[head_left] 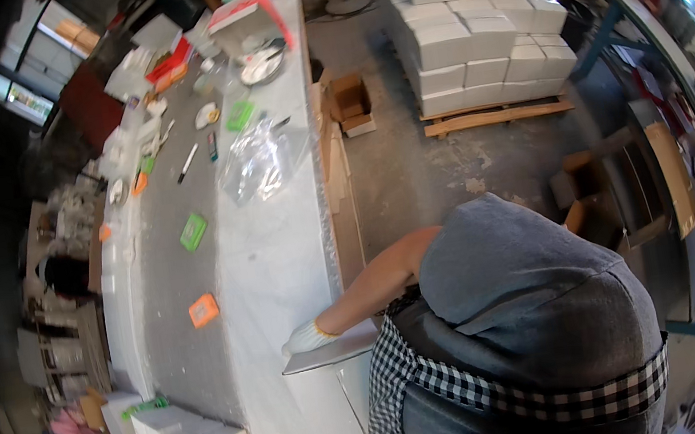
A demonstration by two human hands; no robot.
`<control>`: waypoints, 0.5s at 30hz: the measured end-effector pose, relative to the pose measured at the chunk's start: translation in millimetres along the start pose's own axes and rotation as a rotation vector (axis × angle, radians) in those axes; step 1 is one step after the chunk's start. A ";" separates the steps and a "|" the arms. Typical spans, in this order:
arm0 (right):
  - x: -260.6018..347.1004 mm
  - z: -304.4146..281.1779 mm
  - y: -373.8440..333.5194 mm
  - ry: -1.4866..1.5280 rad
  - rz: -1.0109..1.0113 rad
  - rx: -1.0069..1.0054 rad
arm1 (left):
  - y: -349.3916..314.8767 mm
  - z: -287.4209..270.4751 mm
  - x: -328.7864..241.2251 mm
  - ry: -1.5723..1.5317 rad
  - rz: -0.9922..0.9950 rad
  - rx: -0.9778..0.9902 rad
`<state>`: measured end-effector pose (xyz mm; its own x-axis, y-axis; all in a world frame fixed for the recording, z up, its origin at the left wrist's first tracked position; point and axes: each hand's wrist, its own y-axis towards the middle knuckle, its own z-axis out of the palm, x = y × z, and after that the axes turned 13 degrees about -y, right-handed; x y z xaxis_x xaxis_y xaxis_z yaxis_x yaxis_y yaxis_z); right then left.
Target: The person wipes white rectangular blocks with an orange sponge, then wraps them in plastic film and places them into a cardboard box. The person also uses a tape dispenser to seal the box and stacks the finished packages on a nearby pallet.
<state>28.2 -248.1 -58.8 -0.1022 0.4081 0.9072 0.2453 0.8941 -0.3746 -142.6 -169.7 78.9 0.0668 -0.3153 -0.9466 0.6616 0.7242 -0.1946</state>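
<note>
White-gloved, the hand point(309, 338) of a person in a grey hood point(519, 281) lies on a thin pale slab point(336, 351) at the near end of the long white bench point(272, 255). Its fingers are stretched almost flat along the slab's top edge, pressing rather than gripping, and the wearer's own hands are out of view. Farther along the bench lie an orange pad point(203, 309), a green pad point(193, 231) and a clear plastic bag point(259, 163), and right of its far end stand stacked white blocks point(471, 19) on a pallet.
</note>
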 end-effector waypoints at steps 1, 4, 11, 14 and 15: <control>-1.0 -14.5 -12.1 0.024 0.027 -0.047 | 3.1 17.8 3.0 0.001 -0.024 0.044; 0.0 -57.7 -63.2 0.096 0.098 -0.169 | 9.5 72.2 14.3 0.008 -0.105 0.162; -26.5 -162.1 -144.9 0.426 0.078 -0.273 | 16.1 225.0 51.2 0.090 -0.285 0.369; -57.0 -202.2 -147.8 0.567 0.043 -0.420 | 26.0 285.9 77.3 0.159 -0.371 0.453; -61.5 -217.3 -169.1 0.583 0.056 -0.456 | 6.4 316.7 78.0 0.164 -0.407 0.451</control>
<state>202.5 -464.4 -9.6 0.4199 0.1735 0.8909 0.6238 0.6578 -0.4221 103.4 -383.9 85.3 -0.3486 -0.3873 -0.8535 0.8620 0.2250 -0.4542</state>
